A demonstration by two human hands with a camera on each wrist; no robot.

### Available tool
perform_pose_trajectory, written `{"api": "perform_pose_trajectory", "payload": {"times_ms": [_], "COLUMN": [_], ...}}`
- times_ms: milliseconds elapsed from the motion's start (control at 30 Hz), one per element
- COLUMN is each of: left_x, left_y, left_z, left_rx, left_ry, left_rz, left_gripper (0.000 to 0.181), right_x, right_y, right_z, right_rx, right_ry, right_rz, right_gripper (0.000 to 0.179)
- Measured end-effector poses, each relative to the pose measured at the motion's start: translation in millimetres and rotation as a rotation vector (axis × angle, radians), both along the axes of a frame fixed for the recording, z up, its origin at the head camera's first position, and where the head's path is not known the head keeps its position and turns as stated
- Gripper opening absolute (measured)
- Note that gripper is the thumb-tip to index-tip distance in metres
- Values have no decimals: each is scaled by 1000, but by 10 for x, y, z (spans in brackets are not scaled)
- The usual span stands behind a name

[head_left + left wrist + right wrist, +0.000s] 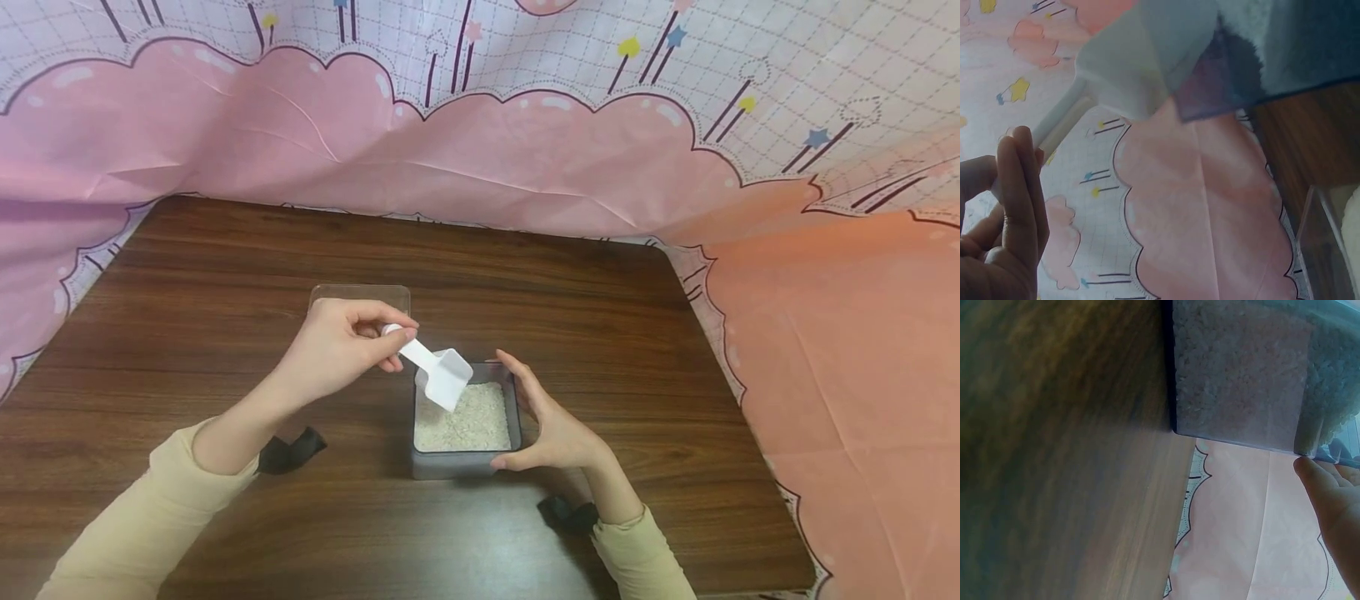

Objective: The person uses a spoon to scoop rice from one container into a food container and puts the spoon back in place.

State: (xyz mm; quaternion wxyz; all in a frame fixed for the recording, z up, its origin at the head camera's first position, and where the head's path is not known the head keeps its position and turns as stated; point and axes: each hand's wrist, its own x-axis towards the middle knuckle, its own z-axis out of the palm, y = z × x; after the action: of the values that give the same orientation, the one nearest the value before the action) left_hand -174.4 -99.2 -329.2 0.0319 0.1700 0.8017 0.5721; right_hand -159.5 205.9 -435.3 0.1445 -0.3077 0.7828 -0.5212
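My left hand [341, 337] pinches the handle of a white scoop [448, 379] between thumb and fingers. The scoop's head tilts down over a grey, see-through square container [457, 465], above the white rice [476, 421] inside. My right hand [551, 425] holds the container's right side, thumb at the front corner and fingers toward the back. In the left wrist view, the scoop [1119, 69] overlaps the container's wall [1235, 81]. Individual grains show through the container's side [1235, 375] in the right wrist view, with the right hand [1338, 506] at its edge.
A clear plastic box or lid [360, 293] lies behind the left hand, partly hidden. The brown wooden table [525, 292] carries everything. Patterned pink cloth [300, 142] hangs along its back and sides. Black pieces [292, 452] sit beside both wrists.
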Motion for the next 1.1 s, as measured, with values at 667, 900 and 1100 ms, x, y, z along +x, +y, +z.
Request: {"api": "perform_pose_trajectory", "payload": {"times_ms": [667, 900, 1100], "left_x": [39, 50, 50], "left_y": [188, 139, 106], "left_z": [-345, -482, -558], "left_rx": [-94, 8, 211], "left_ry": [-60, -212, -327], "left_rz": [4, 30, -9], "left_gripper": [12, 20, 25], "right_x": [-6, -6, -5], "right_y": [-4, -4, -1], "right_z": [-17, -15, -30], "right_rx": [-2, 0, 3], "right_ry": [14, 14, 15], "right_rz": [5, 8, 9], "right_gripper": [125, 125, 126]}}
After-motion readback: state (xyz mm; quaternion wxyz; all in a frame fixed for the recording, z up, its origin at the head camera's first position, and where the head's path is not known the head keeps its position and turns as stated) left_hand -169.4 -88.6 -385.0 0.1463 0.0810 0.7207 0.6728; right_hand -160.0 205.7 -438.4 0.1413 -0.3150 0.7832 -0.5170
